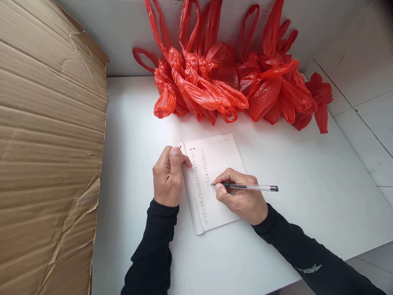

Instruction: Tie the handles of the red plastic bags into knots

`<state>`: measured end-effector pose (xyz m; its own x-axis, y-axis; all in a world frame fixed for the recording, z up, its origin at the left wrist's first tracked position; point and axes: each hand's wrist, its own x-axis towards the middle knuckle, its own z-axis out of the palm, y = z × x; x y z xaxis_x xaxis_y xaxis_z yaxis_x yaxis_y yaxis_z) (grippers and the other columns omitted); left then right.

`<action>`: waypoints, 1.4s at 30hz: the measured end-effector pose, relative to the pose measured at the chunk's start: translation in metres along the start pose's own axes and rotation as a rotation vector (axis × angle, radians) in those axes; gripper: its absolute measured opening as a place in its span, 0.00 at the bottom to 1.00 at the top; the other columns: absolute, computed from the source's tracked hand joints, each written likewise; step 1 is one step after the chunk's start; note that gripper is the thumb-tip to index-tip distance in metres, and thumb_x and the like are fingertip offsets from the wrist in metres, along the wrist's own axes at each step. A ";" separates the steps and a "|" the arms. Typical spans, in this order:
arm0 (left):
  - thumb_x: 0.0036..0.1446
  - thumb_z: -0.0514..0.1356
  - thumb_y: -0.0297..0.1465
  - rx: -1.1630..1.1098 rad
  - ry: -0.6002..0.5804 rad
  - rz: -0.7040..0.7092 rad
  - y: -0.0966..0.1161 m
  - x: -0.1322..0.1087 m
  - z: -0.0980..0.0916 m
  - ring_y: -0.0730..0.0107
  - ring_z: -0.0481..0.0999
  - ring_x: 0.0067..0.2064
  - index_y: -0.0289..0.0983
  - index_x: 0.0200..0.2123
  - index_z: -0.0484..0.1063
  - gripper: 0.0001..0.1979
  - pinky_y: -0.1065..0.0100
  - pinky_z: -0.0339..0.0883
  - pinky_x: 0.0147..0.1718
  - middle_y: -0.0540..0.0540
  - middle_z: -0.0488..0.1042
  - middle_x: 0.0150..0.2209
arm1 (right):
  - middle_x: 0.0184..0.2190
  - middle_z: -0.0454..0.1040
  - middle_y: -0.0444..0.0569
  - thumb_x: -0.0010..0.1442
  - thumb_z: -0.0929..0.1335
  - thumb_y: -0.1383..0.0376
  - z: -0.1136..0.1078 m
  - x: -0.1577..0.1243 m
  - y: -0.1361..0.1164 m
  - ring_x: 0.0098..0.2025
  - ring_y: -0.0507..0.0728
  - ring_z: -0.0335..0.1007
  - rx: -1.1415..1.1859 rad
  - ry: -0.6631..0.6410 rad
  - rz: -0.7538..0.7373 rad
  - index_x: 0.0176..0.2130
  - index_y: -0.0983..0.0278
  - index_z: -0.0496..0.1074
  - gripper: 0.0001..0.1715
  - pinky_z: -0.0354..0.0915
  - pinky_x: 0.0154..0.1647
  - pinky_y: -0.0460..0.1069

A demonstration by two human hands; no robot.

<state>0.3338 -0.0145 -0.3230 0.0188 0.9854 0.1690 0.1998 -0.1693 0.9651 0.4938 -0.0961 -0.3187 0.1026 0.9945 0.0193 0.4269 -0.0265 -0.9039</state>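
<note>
An open notebook [225,205] lies on the white table, its page bearing two columns of handwritten numbers and a small note at the top right. My right hand [241,194] grips a clear-barrelled pen [253,187] with a dark grip. The pen's tip meets the page at the lower end of the second column. My left hand [168,176] is closed at the notebook's left edge, with one finger reaching onto the page. A tiny dark tip shows by its thumb; what it belongs to is hidden.
Several knotted red plastic bags [208,82] sit along the back of the table [135,135] against the wall. A creased cardboard sheet or box side [49,155] stands at the left. Pale tiles [365,127] are visible to the right, beyond the table edge.
</note>
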 end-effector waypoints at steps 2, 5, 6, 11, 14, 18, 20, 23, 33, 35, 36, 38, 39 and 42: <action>0.70 0.48 0.39 -0.001 -0.010 0.008 -0.001 0.000 -0.001 0.69 0.70 0.28 0.40 0.24 0.62 0.20 0.62 0.59 0.32 0.51 0.68 0.24 | 0.22 0.69 0.39 0.52 0.67 0.74 0.000 0.000 0.000 0.21 0.48 0.63 -0.001 0.000 0.002 0.31 0.61 0.73 0.09 0.63 0.24 0.45; 0.70 0.48 0.39 0.001 -0.014 0.011 -0.002 0.001 -0.002 0.69 0.70 0.28 0.40 0.24 0.62 0.20 0.62 0.59 0.31 0.51 0.68 0.24 | 0.22 0.69 0.39 0.51 0.67 0.74 0.000 0.000 0.000 0.21 0.49 0.63 0.002 -0.007 0.000 0.31 0.61 0.73 0.09 0.63 0.24 0.45; 0.70 0.48 0.39 0.002 -0.012 0.011 -0.002 0.001 -0.002 0.69 0.70 0.27 0.40 0.24 0.62 0.20 0.62 0.59 0.31 0.51 0.68 0.24 | 0.22 0.69 0.39 0.51 0.67 0.74 0.000 0.000 0.000 0.21 0.48 0.63 0.004 -0.010 0.000 0.31 0.61 0.73 0.09 0.62 0.23 0.45; 0.70 0.49 0.39 0.007 -0.015 0.012 -0.002 0.001 -0.001 0.70 0.70 0.27 0.40 0.24 0.62 0.21 0.62 0.59 0.31 0.51 0.68 0.24 | 0.21 0.68 0.38 0.50 0.67 0.74 0.000 0.000 0.000 0.21 0.48 0.62 0.015 -0.016 0.008 0.30 0.61 0.72 0.09 0.62 0.23 0.45; 0.70 0.49 0.39 0.011 -0.008 0.012 -0.002 0.000 -0.001 0.70 0.70 0.27 0.40 0.24 0.62 0.21 0.62 0.59 0.30 0.51 0.68 0.23 | 0.21 0.68 0.39 0.50 0.67 0.74 0.000 0.000 0.000 0.21 0.49 0.62 0.017 -0.026 0.011 0.30 0.61 0.73 0.09 0.62 0.23 0.45; 0.70 0.48 0.39 0.018 0.003 0.010 0.000 0.000 0.000 0.70 0.70 0.27 0.40 0.24 0.61 0.21 0.62 0.59 0.30 0.51 0.68 0.23 | 0.21 0.68 0.38 0.50 0.67 0.75 0.000 0.001 -0.001 0.21 0.48 0.62 0.002 -0.005 -0.001 0.30 0.61 0.73 0.09 0.62 0.23 0.45; 0.70 0.48 0.39 0.016 0.004 0.006 0.001 0.000 0.000 0.69 0.70 0.27 0.40 0.24 0.61 0.21 0.62 0.59 0.31 0.51 0.68 0.23 | 0.21 0.69 0.38 0.50 0.67 0.75 0.000 0.001 -0.001 0.21 0.48 0.62 -0.003 0.006 -0.005 0.30 0.61 0.73 0.10 0.62 0.23 0.45; 0.70 0.48 0.39 0.012 0.005 0.003 0.000 0.001 0.000 0.69 0.69 0.27 0.40 0.24 0.61 0.20 0.62 0.60 0.31 0.51 0.68 0.23 | 0.22 0.69 0.39 0.51 0.66 0.74 0.001 0.001 -0.001 0.21 0.48 0.63 -0.006 0.006 -0.005 0.31 0.61 0.73 0.09 0.63 0.24 0.45; 0.66 0.56 0.37 0.045 -0.034 0.094 0.000 -0.002 -0.005 0.70 0.69 0.28 0.40 0.28 0.69 0.13 0.63 0.64 0.31 0.50 0.72 0.26 | 0.22 0.72 0.42 0.56 0.67 0.68 -0.005 -0.002 0.002 0.22 0.52 0.67 0.158 0.081 0.072 0.32 0.61 0.74 0.05 0.66 0.22 0.47; 0.62 0.61 0.34 0.083 -0.127 0.179 -0.002 -0.004 -0.005 0.68 0.71 0.31 0.41 0.36 0.75 0.04 0.63 0.66 0.33 0.48 0.75 0.31 | 0.25 0.75 0.45 0.60 0.65 0.65 -0.007 -0.002 0.006 0.23 0.53 0.70 0.316 0.138 0.099 0.35 0.62 0.74 0.07 0.69 0.22 0.48; 0.61 0.63 0.33 0.109 -0.191 0.220 -0.002 -0.004 -0.006 0.67 0.71 0.33 0.42 0.40 0.76 0.04 0.63 0.66 0.34 0.48 0.76 0.33 | 0.26 0.76 0.45 0.61 0.64 0.64 -0.008 -0.001 0.008 0.24 0.54 0.71 0.407 0.164 0.096 0.37 0.62 0.73 0.08 0.71 0.22 0.49; 0.60 0.63 0.30 0.164 -0.304 0.286 -0.004 -0.004 -0.006 0.66 0.69 0.35 0.43 0.45 0.76 0.10 0.62 0.66 0.38 0.48 0.76 0.32 | 0.30 0.77 0.45 0.63 0.64 0.63 -0.009 0.002 0.012 0.27 0.55 0.74 0.561 0.191 0.078 0.40 0.60 0.69 0.06 0.74 0.25 0.51; 0.60 0.63 0.29 0.184 -0.341 0.309 -0.004 -0.004 -0.006 0.66 0.69 0.35 0.43 0.47 0.76 0.12 0.60 0.66 0.40 0.49 0.74 0.30 | 0.31 0.78 0.45 0.63 0.65 0.63 -0.010 0.004 0.013 0.29 0.55 0.75 0.611 0.196 0.072 0.40 0.60 0.68 0.05 0.75 0.26 0.51; 0.60 0.62 0.27 0.211 -0.377 0.340 -0.005 -0.003 -0.005 0.64 0.68 0.37 0.44 0.50 0.75 0.14 0.58 0.65 0.43 0.49 0.73 0.30 | 0.30 0.78 0.45 0.64 0.67 0.60 -0.011 0.009 0.013 0.29 0.54 0.75 0.654 0.168 0.095 0.40 0.60 0.68 0.06 0.76 0.27 0.51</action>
<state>0.3275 -0.0167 -0.3268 0.4590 0.8194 0.3435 0.3125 -0.5108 0.8009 0.5098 -0.0885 -0.3259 0.2734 0.9603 -0.0551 -0.2162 0.0056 -0.9763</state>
